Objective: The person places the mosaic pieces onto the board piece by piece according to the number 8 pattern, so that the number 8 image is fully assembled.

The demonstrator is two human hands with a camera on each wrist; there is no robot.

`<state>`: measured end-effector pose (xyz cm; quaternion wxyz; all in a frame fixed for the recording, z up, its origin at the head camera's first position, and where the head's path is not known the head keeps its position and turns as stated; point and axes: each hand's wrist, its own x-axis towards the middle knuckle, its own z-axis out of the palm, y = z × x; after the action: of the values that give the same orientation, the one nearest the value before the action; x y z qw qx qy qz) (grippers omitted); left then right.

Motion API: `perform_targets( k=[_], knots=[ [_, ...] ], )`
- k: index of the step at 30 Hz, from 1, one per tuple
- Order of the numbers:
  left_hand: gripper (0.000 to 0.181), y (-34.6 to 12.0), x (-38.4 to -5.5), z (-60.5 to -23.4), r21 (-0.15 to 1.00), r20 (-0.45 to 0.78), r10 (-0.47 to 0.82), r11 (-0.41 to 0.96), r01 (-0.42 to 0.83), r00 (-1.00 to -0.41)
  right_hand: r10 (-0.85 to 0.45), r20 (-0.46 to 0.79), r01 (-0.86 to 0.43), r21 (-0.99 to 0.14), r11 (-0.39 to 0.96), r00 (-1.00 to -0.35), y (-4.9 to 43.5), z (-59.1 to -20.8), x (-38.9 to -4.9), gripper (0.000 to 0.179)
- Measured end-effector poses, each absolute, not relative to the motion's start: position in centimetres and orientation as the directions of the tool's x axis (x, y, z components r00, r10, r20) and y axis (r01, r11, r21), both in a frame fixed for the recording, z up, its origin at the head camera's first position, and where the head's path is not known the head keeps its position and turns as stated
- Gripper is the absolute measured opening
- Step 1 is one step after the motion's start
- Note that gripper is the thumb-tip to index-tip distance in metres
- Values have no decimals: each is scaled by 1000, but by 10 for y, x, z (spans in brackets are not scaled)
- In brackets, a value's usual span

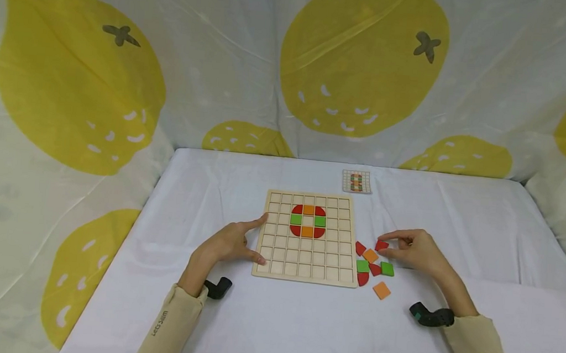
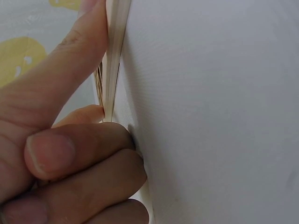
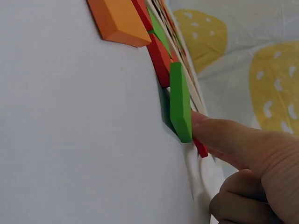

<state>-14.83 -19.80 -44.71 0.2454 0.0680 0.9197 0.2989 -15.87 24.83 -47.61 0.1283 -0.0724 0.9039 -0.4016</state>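
Note:
A wooden grid board (image 1: 306, 256) lies flat, with a ring of red, orange and green pieces (image 1: 320, 221) set in its upper middle. My left hand (image 1: 225, 242) is at the board's left edge, index finger and thumb spread apart along it. In the left wrist view the thumb (image 2: 70, 60) lies against the board's side (image 2: 114, 51) and other fingers are curled. To the right of the board, my right hand (image 1: 414, 248) pinches a red rounded-corner piece (image 1: 382, 244) between thumb and index finger. In the right wrist view a green square (image 3: 180, 102) partly hides that piece (image 3: 201, 148).
Loose pieces lie by the board's right side: an orange square (image 1: 370, 255), a green square (image 1: 387, 269), a red piece (image 1: 363, 279) and several others. Nearest the front is another orange square (image 1: 381, 290). A small pattern card (image 1: 357, 181) lies behind the board on the white cloth (image 1: 300, 333).

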Motion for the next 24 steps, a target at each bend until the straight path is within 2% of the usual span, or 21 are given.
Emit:
perform_targets(
  k=[6,14,19,24],
  knots=[
    [117,-198,-148,-447,581,-408,272,814,-18,-872,-260,-135,-68,-761,645,-956,245,-479,-159,38],
    [117,-198,-148,-447,583,-410,269,812,-23,-872,-159,-102,-35,-728,684,-982,232,-479,-158,38],
    [116,-198,-148,-446,583,-407,272,812,-19,-872,-189,-110,-54,-718,694,-976,233,-478,-157,31],
    [116,-198,-148,-447,580,-406,271,815,-16,-873,-199,-78,-87,-704,705,-977,238,-476,-157,34]
  ],
)
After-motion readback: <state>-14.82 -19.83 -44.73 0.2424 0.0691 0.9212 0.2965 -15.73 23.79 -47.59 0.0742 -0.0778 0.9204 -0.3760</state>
